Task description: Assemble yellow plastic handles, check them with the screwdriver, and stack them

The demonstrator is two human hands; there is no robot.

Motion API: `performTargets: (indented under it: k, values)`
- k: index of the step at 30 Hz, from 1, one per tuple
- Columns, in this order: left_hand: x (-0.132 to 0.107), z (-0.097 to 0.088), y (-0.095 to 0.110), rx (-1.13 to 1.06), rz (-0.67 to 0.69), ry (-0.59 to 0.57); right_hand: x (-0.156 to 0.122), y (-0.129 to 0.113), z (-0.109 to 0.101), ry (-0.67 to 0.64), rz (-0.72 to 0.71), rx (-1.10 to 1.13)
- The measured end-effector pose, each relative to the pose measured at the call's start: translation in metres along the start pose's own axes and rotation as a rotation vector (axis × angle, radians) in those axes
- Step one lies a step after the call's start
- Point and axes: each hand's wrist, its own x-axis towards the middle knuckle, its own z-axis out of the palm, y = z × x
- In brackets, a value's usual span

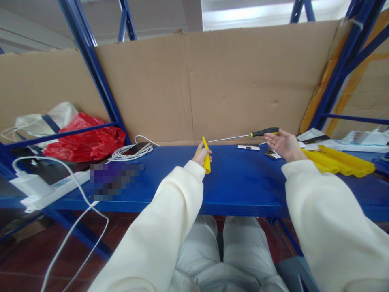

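My left hand is closed around a yellow tube-like piece, held upright over the blue shelf. A long screwdriver with a black and yellow handle lies almost level in front of the cardboard. Its thin metal shaft points left, and the tip end meets the yellow piece at my left hand; whether it goes inside cannot be made out. My right hand is at the handle's butt end, palm turned up, gripping it near the thumb while the other fingers stretch out.
Several yellow tubes lie at the right, near papers and small packets. At the left are a coiled white cable, a red plastic bag and a power strip. A cardboard panel stands behind.
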Motion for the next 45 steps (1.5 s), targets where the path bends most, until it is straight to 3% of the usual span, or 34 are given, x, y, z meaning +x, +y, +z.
performTargets:
  k: [6, 18, 27, 36, 45]
  values:
    - [-0.001, 0.001, 0.001, -0.004, -0.014, -0.009, 0.002, 0.003, 0.001, 0.077, -0.021, 0.003]
    - [-0.004, 0.002, 0.004, 0.038, -0.039, -0.048, -0.019, -0.003, 0.017, 0.201, -0.039, 0.081]
    - [-0.003, 0.002, 0.003, 0.041, -0.038, -0.036, -0.005, -0.001, 0.004, 0.075, -0.029, 0.058]
    - [-0.001, 0.001, 0.002, 0.042, -0.041, -0.054, -0.02, -0.004, 0.017, 0.204, -0.027, 0.102]
    - [-0.004, 0.001, 0.002, 0.043, -0.035, -0.057, -0.013, -0.002, 0.012, 0.157, -0.071, 0.116]
